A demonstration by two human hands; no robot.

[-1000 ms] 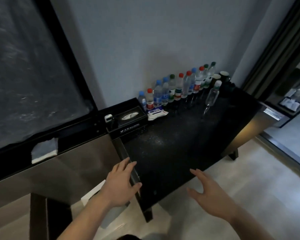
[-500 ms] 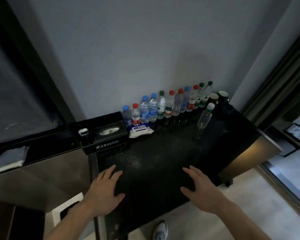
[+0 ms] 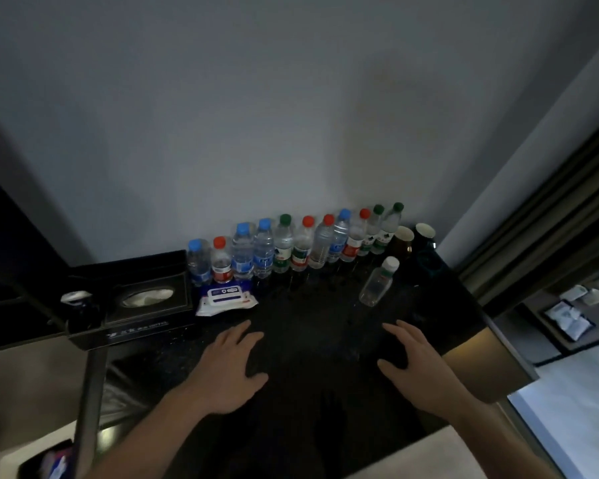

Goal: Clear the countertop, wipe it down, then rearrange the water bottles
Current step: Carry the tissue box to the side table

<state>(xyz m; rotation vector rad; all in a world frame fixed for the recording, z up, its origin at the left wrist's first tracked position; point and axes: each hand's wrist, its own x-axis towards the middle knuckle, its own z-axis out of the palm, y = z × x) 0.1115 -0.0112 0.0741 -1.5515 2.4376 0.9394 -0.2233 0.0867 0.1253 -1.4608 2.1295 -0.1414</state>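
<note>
The black countertop carries a row of water bottles, a wipes pack and a tissue box.

Hotel room, I'd judge, though the light is dim. Black speckled countertop against a plain wall: my row of water bottles, branded tissue box, wipes pack, two cups.

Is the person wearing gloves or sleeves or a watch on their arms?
No. The left hand and the right hand are both bare, with no gloves. Both forearms are bare too, as far as the picture shows, so no sleeves reach into view. No watch, ring or bracelet shows, though the room is dim and small things would be hard to spot.
</note>
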